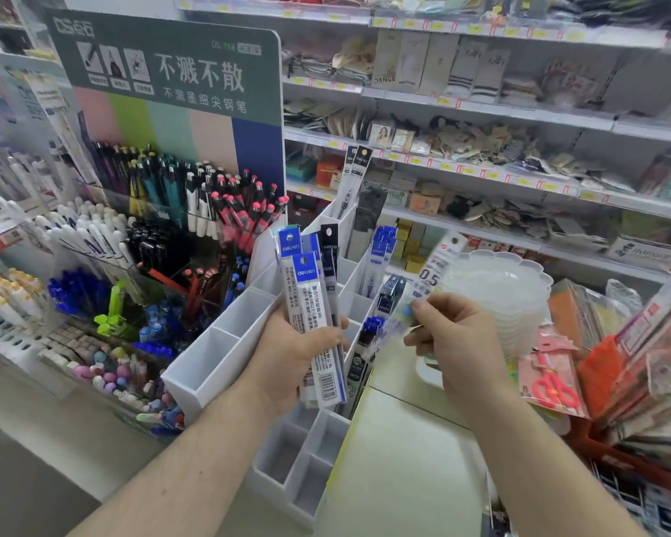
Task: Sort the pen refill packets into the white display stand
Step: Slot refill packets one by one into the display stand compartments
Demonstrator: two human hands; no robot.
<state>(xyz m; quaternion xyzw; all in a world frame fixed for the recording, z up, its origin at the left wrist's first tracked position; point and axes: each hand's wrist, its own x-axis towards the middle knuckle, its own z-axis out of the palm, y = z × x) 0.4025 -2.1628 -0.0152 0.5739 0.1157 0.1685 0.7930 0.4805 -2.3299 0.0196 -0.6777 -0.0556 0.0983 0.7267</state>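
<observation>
Pen refill packets, long flat sleeves of glossy clear plastic with blue card headers (pixel 310 300), stand fanned in the left hand (pixel 293 352), whose fingers are clamped round their lower halves just in front of the white display stand of smooth rigid plastic (pixel 225 343). Its square compartments step upward toward the shelves, a few of the right-hand ones holding upright packets (pixel 380 257), the near left ones bare. Further right, the right hand (pixel 456 343) pinches one slim transparent packet marked 0.5 (pixel 429 281) between thumb and fingertips, tilted, beside a stack of scalloped translucent plastic trays (pixel 508 288).
</observation>
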